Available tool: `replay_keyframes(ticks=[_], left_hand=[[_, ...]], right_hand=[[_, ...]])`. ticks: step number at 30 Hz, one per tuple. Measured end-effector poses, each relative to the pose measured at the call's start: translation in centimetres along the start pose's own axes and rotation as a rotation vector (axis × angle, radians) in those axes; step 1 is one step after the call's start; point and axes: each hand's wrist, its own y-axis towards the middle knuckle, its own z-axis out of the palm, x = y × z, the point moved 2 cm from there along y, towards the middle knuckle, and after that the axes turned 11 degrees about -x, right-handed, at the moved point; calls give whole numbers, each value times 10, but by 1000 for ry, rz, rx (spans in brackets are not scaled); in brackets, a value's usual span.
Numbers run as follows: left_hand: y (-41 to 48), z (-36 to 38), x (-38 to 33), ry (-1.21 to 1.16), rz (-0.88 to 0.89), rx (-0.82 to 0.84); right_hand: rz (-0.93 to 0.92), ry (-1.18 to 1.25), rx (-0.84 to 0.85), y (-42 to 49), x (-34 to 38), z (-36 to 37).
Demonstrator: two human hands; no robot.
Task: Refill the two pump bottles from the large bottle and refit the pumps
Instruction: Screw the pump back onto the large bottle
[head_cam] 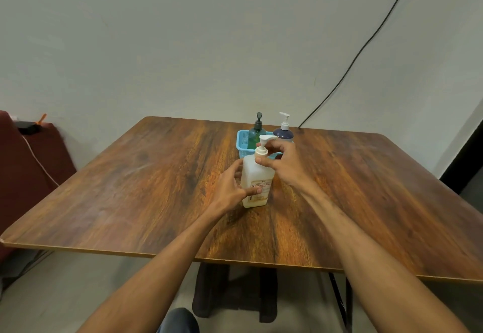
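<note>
A large white bottle (257, 176) with a printed label stands upright in the middle of the wooden table (156, 189). Its white pump (264, 142) is on top. My left hand (231, 189) wraps around the bottle's body from the left. My right hand (283, 161) grips the pump's collar at the neck with thumb and fingers. Behind them, a green pump bottle with a dark pump (256, 130) and a dark blue pump bottle with a white pump (283, 130) stand in a light blue basket (243, 142).
A black cable (366, 45) runs down the wall to the table's far edge. A dark red seat (31, 163) with a black device and white cord sits at the left. The table's front edge is near my forearms.
</note>
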Motion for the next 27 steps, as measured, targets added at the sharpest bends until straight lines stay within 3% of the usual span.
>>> replay_keyframes(ticks=[4, 10, 15, 21, 27], left_hand=[[0, 0, 0, 1, 6, -2], [-1, 1, 0, -10, 1, -11], [0, 0, -1, -15, 4, -4], [-1, 1, -1, -18, -2, 0], [0, -1, 0, -40, 14, 2]], right_hand=[[-16, 7, -70, -2, 4, 4], [15, 42, 5, 0, 0, 0], [-17, 60, -90, -2, 6, 7], [-20, 49, -3, -5, 1, 4], [-55, 54, -93, -3, 7, 8]])
